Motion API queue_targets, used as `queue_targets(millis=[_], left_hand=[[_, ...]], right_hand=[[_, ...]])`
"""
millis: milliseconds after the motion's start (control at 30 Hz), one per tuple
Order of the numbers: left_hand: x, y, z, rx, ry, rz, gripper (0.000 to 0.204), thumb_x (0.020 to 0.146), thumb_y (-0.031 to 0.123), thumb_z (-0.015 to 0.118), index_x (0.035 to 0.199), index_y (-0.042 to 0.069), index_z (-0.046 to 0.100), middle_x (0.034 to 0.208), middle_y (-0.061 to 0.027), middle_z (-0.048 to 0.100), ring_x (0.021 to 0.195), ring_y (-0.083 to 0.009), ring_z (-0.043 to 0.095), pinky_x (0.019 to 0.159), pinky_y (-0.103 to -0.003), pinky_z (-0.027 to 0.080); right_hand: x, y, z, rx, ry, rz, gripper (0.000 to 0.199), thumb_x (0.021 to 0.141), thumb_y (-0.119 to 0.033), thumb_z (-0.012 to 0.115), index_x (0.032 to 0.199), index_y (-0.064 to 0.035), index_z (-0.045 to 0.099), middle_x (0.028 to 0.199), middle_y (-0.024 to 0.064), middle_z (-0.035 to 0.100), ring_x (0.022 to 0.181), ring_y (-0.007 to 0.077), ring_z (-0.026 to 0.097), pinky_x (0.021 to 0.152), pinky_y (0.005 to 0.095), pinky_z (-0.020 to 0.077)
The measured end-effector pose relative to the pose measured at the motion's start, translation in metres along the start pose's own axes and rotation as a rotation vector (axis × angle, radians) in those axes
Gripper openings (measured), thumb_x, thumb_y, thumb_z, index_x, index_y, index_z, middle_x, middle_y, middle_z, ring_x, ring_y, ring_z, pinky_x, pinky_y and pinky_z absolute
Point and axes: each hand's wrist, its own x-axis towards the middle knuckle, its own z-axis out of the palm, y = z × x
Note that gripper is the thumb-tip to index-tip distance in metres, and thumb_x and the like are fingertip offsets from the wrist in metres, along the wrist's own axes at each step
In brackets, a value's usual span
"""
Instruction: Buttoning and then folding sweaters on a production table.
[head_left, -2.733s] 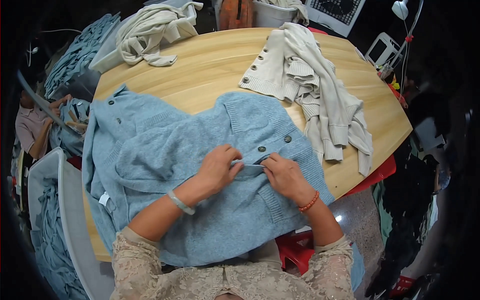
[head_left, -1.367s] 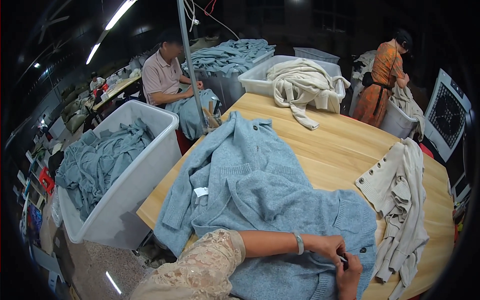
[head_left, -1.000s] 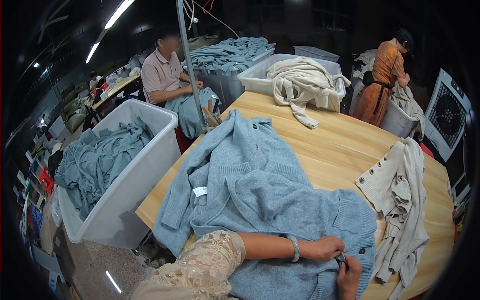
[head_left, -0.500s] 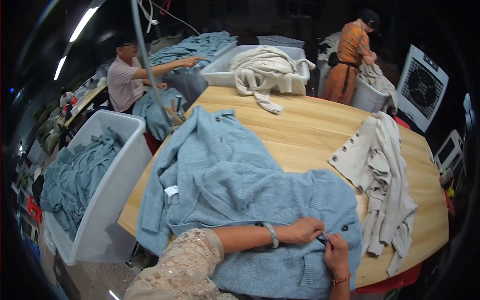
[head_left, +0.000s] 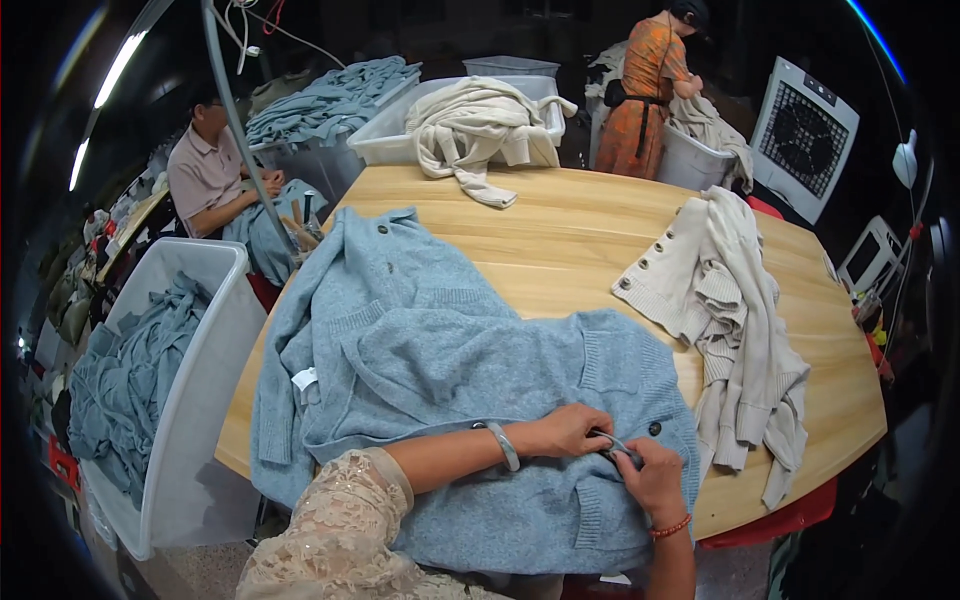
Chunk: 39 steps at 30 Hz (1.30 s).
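Note:
A light blue knitted cardigan [head_left: 450, 370] lies spread and partly folded over the near side of the wooden table. My left hand [head_left: 572, 430], with a pale bangle on its wrist, is closed on the cardigan's front edge. Close beside it, my right hand [head_left: 655, 478], wearing a red bead bracelet, pinches the same edge. A short strip of the edge is raised between my fingertips; a small dark spot there is too hidden to make out. A dark button [head_left: 655, 429] shows just above my right hand. A white label [head_left: 305, 379] lies on the cardigan's left part.
A cream buttoned cardigan [head_left: 725, 310] lies on the table [head_left: 560, 240] at right. Beyond the far edge stands a white bin [head_left: 385, 150] heaped with cream knitwear. Another bin [head_left: 205, 400] with blue garments stands at left. Two people work behind the table, near a fan unit [head_left: 805, 140].
The view has shifted, so most things sit further left. My hands keep hold of the cardigan's edge, with the strip between them more raised. The person at left has lowered a pointing arm.

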Motion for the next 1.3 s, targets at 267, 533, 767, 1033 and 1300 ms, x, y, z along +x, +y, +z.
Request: queue_targets(millis=[267, 533, 767, 1033, 1300], left_hand=[[0.011, 0.011, -0.006, 0.41, 0.188, 0.025, 0.017, 0.078, 0.017, 0.072, 0.086, 0.006, 0.062, 0.087, -0.0109, 0.059, 0.077, -0.0307, 0.058, 0.068, -0.04, 0.048], [0.087, 0.017, 0.059, 0.403, -0.016, 0.062, 0.02, 0.082, 0.012, 0.065, 0.101, 0.004, 0.063, 0.093, -0.0158, 0.06, 0.085, -0.037, 0.06, 0.075, -0.044, 0.049], [0.093, 0.028, 0.064, 0.403, -0.012, -0.146, 0.028, 0.079, 0.009, 0.066, 0.105, 0.005, 0.058, 0.103, -0.0197, 0.055, 0.091, -0.0405, 0.059, 0.078, -0.046, 0.05], [0.103, 0.016, 0.062, 0.246, 0.027, -0.099, 0.022, 0.076, 0.009, 0.065, 0.096, 0.002, 0.059, 0.1, -0.0225, 0.058, 0.088, -0.0422, 0.06, 0.077, -0.049, 0.049], [0.111, 0.014, 0.06, 0.16, 0.041, -0.152, 0.012, 0.074, 0.011, 0.071, 0.078, 0.001, 0.066, 0.076, -0.0135, 0.068, 0.071, -0.0303, 0.065, 0.066, -0.039, 0.051]], right_hand=[[-0.014, 0.026, -0.056, -0.269, -0.03, 0.032, 0.009, 0.085, -0.018, 0.064, 0.087, -0.0094, 0.065, 0.083, 0.0105, 0.06, 0.076, 0.0328, 0.063, 0.065, 0.0433, 0.0504], [-0.028, 0.03, -0.054, -0.304, -0.089, 0.147, 0.015, 0.087, -0.02, 0.063, 0.092, -0.0055, 0.063, 0.09, 0.0139, 0.061, 0.08, 0.0365, 0.063, 0.07, 0.0462, 0.0508], [-0.031, 0.031, -0.064, -0.195, -0.032, 0.076, 0.013, 0.083, -0.008, 0.06, 0.096, -0.005, 0.064, 0.091, 0.0149, 0.06, 0.081, 0.0367, 0.063, 0.07, 0.0453, 0.0517], [-0.02, 0.039, -0.049, -0.315, 0.059, 0.049, 0.01, 0.086, -0.01, 0.058, 0.094, -0.0046, 0.059, 0.091, 0.0155, 0.06, 0.076, 0.0368, 0.064, 0.064, 0.0446, 0.0519], [-0.014, 0.032, -0.047, -0.228, 0.071, -0.01, 0.014, 0.081, -0.005, 0.063, 0.095, -0.0049, 0.06, 0.091, 0.0134, 0.062, 0.079, 0.0356, 0.064, 0.066, 0.0422, 0.0525]])
